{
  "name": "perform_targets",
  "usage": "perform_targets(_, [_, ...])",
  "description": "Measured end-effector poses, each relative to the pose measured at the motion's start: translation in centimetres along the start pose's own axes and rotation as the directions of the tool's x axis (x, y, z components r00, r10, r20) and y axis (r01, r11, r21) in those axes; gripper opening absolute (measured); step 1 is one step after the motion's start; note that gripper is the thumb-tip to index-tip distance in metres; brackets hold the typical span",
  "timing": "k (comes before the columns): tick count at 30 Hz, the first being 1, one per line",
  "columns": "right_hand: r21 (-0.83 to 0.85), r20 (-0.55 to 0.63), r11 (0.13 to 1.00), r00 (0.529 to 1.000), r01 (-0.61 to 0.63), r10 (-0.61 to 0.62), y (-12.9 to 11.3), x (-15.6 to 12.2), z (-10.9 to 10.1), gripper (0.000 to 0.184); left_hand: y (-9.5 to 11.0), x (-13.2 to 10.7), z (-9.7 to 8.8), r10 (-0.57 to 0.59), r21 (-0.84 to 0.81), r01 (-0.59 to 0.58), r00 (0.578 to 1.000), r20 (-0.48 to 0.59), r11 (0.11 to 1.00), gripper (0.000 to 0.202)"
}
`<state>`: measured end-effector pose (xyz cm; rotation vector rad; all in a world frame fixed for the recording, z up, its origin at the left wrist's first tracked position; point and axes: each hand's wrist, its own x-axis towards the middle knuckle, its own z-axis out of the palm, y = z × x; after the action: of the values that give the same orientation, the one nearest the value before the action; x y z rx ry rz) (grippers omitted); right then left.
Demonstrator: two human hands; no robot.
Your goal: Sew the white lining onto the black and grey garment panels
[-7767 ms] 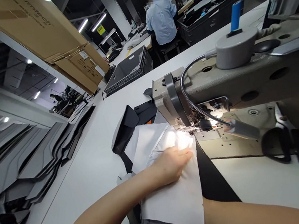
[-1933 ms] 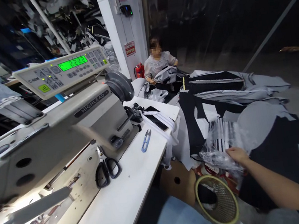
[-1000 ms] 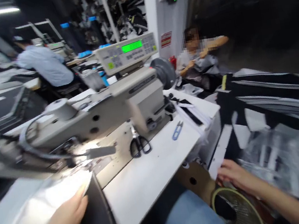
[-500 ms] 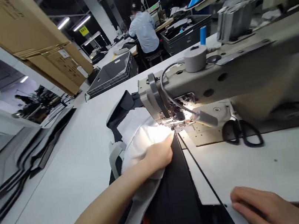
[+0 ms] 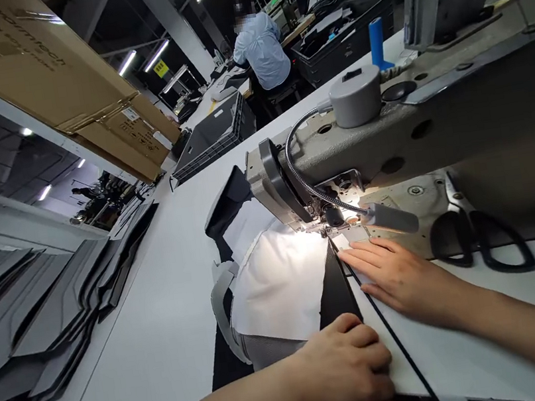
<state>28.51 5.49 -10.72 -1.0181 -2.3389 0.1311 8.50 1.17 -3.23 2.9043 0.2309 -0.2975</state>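
A white fabric piece (image 5: 280, 282) lies over black fabric (image 5: 335, 287) under the head of a grey sewing machine (image 5: 388, 135), lit by its gooseneck lamp (image 5: 387, 217). My right hand (image 5: 393, 272) lies flat with fingers spread beside the needle area, touching a thin black strip (image 5: 385, 330) that runs toward me. My left hand (image 5: 350, 369) rests curled on the near end of the black fabric, close to my body. Whether it pinches the cloth is hidden.
Black scissors (image 5: 479, 242) lie on the machine bed to the right. Stacks of grey cut panels (image 5: 52, 306) fill the table's left side. Cardboard boxes (image 5: 46, 66) sit on a shelf above. A person in a light blue shirt (image 5: 261, 47) sits far back near black crates (image 5: 217, 134).
My head swung back from the bins on the right to the machine. My right hand came up onto the bed beside the needle; my left hand slid back from the white piece toward me.
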Motion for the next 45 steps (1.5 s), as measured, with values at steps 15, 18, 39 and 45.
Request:
perform_targets(15, [0.065,0.010,0.998,1.000,-0.027,0.026,-2.7,1.2,1.1,0.068,-2.3,-0.6,-4.6,-0.367,-0.235,0.338,0.926,-0.093,0.911,0.022])
perform_targets(18, [0.096,0.004,0.995,1.000,-0.028,0.028,-2.6,1.3,0.9,0.070,-3.8,-0.1,-6.2,-0.761,0.077,0.758,0.648,0.025,0.647,0.046])
perform_targets(39, [0.096,0.029,0.991,0.995,-0.098,0.095,-3.3,1.9,1.7,0.061,-7.3,0.0,-7.0,-0.723,0.030,0.774,0.576,0.380,0.632,0.065])
perform_targets(45, [0.038,0.018,0.994,0.995,-0.098,0.098,-3.6,1.9,1.9,0.054,-8.5,-0.2,-6.9,-0.654,-0.291,0.768,0.639,0.405,0.571,0.067])
